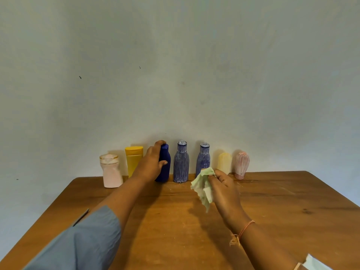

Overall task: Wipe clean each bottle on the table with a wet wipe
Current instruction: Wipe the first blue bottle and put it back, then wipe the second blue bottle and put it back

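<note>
Several bottles stand in a row along the far edge of the wooden table, against the wall. My left hand grips the plain dark blue bottle, which stands on the table, fingers round its neck and thumb on its front. To its right stand two blue bottles streaked with white. My right hand hovers in front of them and pinches a crumpled pale green wet wipe that hangs from my fingers.
A pink bottle and a yellow bottle stand left of my left hand. A pale yellow bottle and a pink streaked bottle stand at the right end. A white object shows at the bottom right corner.
</note>
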{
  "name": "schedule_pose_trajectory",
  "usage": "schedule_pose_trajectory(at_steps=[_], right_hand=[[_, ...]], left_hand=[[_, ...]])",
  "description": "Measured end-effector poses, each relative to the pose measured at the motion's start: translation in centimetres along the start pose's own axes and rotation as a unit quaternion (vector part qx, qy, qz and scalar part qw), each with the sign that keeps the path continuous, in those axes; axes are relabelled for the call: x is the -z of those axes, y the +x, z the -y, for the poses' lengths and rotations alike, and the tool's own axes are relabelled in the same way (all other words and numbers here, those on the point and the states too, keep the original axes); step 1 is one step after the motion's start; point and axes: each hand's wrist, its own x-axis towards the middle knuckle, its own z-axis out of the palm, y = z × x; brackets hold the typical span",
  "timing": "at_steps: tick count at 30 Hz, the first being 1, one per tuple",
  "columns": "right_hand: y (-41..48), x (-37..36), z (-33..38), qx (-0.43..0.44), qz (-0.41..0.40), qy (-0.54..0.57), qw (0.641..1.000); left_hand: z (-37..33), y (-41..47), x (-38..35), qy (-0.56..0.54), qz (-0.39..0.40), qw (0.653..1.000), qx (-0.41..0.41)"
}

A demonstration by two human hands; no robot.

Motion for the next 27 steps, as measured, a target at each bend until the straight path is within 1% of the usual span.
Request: schedule_pose_trajectory(at_steps=[5,8,10,13,16,19,27], right_hand=[[0.5,0.2,-0.5,0.002,-0.003,0.011,1.000],[0.5,0.2,-0.6,-0.001,-0.006,0.015,1.000],[0.5,0.3,-0.7,-0.006,-0.009,0.015,1.000],[0.3,0.4,-1.1,-0.010,-0.011,0.009,1.000],[0.3,0.6,-1.4,-0.016,-0.014,0.009,1.000],[0.4,0.9,-1.5,-0.022,-0.008,0.011,1.000],[0.4,1.4,-1.5,-0.016,-0.009,0.014,1.000]], left_hand=[[1.2,0.5,-0.4,0.004,0.011,1.000,0.022],[1.0,0.8,-0.3,0.043,0.026,0.999,0.015],[0.8,1.1,0.0,0.092,0.028,0.995,0.002],[0.2,1.5,0.5,0.208,0.011,0.978,-0.028],[-0.2,1.8,1.0,0.275,0.006,0.961,-0.028],[-0.4,1.9,1.0,0.292,0.012,0.956,-0.028],[-1.0,1.5,0.8,0.292,0.016,0.956,-0.031]])
